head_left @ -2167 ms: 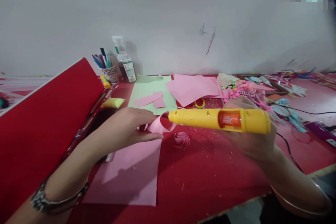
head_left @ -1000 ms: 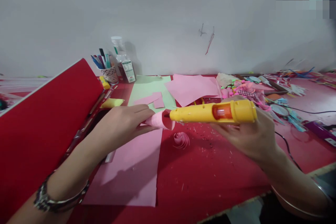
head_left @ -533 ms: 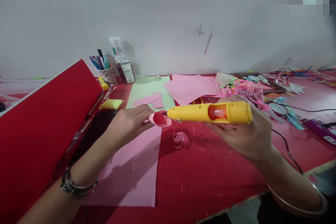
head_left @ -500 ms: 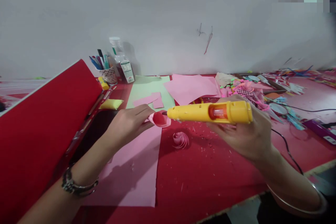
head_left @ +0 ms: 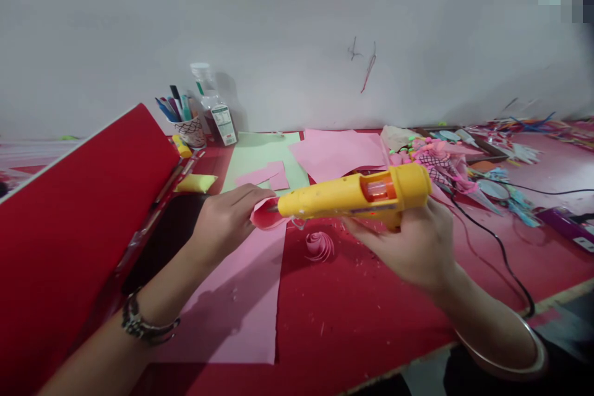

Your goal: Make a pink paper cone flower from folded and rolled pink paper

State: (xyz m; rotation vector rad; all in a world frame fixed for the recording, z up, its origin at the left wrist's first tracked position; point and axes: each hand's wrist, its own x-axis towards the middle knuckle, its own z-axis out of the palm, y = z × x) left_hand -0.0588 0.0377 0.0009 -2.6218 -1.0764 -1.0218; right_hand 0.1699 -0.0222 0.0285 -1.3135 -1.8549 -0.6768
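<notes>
Evidently, the left hand [head_left: 226, 218] pinches a paper cone [head_left: 265, 219] mouth-outward, admitting the hot-glue gun [head_left: 331, 197] the right hand [head_left: 415, 247] grips.

A bottle [head_left: 212, 125] carries a white-and-green label [head_left: 224, 125], its fine print too small to read; no words, numbers or brands are legible anywhere in view.

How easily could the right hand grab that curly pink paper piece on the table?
Probably not straight away: the right hand is wrapped around the yellow glue gun. Otherwise the way looks free, as the curly pink paper piece lies nearby with nothing covering it.
</notes>
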